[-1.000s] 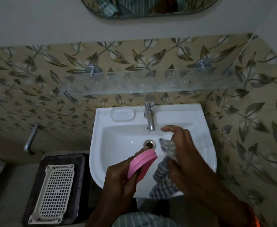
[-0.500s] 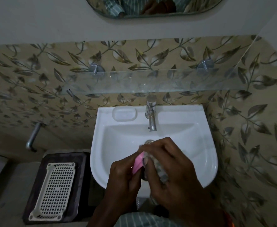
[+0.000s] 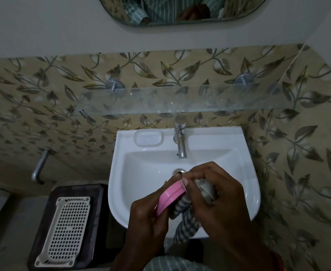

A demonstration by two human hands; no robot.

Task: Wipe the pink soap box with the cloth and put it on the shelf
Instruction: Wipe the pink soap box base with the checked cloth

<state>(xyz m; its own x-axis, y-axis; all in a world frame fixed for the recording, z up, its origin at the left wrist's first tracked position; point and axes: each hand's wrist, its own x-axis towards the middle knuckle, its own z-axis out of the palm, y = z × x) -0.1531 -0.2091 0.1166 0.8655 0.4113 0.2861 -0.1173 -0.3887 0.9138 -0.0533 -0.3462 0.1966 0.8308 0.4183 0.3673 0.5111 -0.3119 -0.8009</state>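
Wiping goes on over the sink (image 3: 121, 173).

Left hand (image 3: 147, 218) grips the pink soap box (image 3: 171, 196) on edge above the sink's front; right hand (image 3: 217, 194), bunching the cloth (image 3: 186, 218), has closed back against it, more pink showing. Shelf (image 3: 180, 100) behind sink waits.

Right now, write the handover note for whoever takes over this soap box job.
Left hand: grips the flat pink plastic soap box, held tilted on edge over the white ceramic basin.
Right hand: grips the grey striped cloth, bunched against the box's right side, its tail hanging down.
Done: box and cloth are in hand and wiping is under way.
Left: finish wiping, then set the box on the clear glass wall shelf above the chrome tap. Nothing visible lies on the shelf.
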